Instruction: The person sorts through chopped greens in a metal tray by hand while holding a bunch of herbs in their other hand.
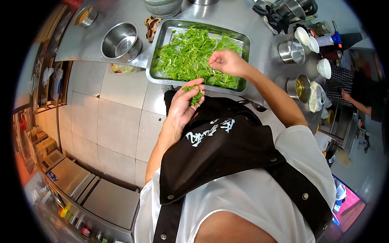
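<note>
From the head view, loose green sprigs (pixel 184 52) that look like coriander fill most of a rectangular steel tray (pixel 150 62) on the steel table (pixel 265 48). They lie in an uneven heap, leaves and pale cut stems mixed, with some of the tray's floor bare at its far left corner. I judge them very light and soft, limp at the leaf and a little stiffer along the stem; the leaves should bruise or tear if squeezed, and may be slippery if wet, though wetness is hard to tell. The stems look the better place to take hold, with a light fingertip pinch.

The left hand (pixel 181 104) is at the tray's near edge, palm turned up, fingers and thumb curled round a small bunch of sprigs (pixel 195 97) whose leaves show between them. The right hand (pixel 230 63) is over the right part of the heap, its thumb and fingertips drawn together; whether a stem is pinched between them I cannot tell, nor whether they touch the greens below.

A steel bowl (pixel 119 42) sits left of the tray, and a patterned cloth (pixel 152 28) lies just beside its far left corner. To the right stand a steel pot (pixel 299 90) with yellowish contents, a plastic bag (pixel 316 97) just beside it, and, beyond these, another person (pixel 366 91).
</note>
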Available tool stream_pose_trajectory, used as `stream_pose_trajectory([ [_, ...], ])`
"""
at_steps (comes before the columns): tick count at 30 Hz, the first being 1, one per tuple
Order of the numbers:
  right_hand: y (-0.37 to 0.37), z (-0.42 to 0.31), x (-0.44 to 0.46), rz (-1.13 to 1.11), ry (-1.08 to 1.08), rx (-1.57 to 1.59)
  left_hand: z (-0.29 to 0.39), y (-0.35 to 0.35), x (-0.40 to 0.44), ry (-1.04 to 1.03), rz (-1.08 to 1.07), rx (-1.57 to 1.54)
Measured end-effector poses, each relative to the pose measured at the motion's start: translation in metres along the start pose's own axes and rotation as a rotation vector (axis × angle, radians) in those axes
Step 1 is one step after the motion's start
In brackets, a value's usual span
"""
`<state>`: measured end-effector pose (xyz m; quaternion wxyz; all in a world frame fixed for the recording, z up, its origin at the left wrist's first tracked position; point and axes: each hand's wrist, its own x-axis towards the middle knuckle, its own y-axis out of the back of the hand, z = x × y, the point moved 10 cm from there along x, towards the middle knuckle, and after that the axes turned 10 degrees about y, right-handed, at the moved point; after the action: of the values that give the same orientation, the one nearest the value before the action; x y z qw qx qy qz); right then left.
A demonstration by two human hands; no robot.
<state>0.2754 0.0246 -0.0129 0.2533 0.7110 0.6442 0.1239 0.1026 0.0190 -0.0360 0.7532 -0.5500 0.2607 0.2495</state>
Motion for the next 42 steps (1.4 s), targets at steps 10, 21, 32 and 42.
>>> stream_pose_trajectory([
  [10, -0.009, -0.006, -0.004, -0.001, -0.001, 0.330, 0.003, -0.011, 0.012, -0.022, -0.035, 0.025],
  [21, -0.021, -0.007, -0.017, -0.128, -0.208, 0.601, 0.001, -0.014, 0.019, -0.015, -0.008, 0.042],
  [32, -0.008, -0.030, -0.026, -0.139, 0.002, 0.363, -0.004, 0.001, 0.025, -0.017, 0.016, -0.066],
  [42, 0.024, -0.004, 0.036, 0.168, 0.212, -0.570, -0.009, 0.009, 0.010, 0.019, 0.006, -0.078],
])
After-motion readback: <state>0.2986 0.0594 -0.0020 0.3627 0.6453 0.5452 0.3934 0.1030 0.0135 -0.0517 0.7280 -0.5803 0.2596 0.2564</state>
